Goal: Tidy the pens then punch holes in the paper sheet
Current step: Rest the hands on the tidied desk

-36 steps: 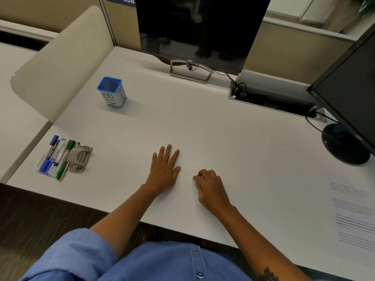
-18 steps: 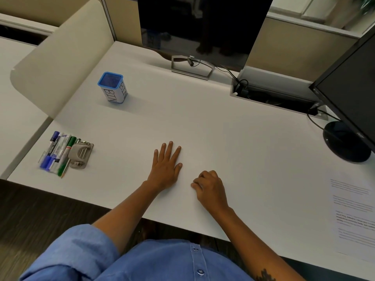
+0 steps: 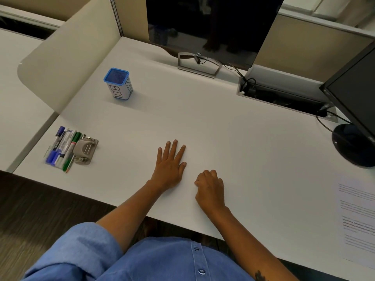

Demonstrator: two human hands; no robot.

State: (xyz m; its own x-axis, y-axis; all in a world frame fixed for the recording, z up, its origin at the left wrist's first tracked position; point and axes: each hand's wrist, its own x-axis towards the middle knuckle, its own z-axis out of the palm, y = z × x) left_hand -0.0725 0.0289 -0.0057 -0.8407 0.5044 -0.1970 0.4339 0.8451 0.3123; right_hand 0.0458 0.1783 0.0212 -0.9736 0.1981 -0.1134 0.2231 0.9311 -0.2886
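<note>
Pens (image 3: 61,147) lie bunched beside the punch (image 3: 85,148); left hand (image 3: 169,165) flat, right hand (image 3: 211,188) curled, empty. Best gather them together, drop upright into the bin (image 3: 118,83).

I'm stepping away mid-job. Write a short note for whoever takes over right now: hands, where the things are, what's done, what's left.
Left hand: flat on the white desk, fingers straight, holding nothing.
Right hand: curled, resting on the desk, holding nothing.
Blue and green pens lie bunched at the desk's left front edge, beside the grey metal hole punch.
Blue-rimmed square cup marked BIN stands further back, no pens visible in it.
Printed paper sheet lies at far right.
Done: nothing. Left: tidy the pens, then punch the sheet.
</note>
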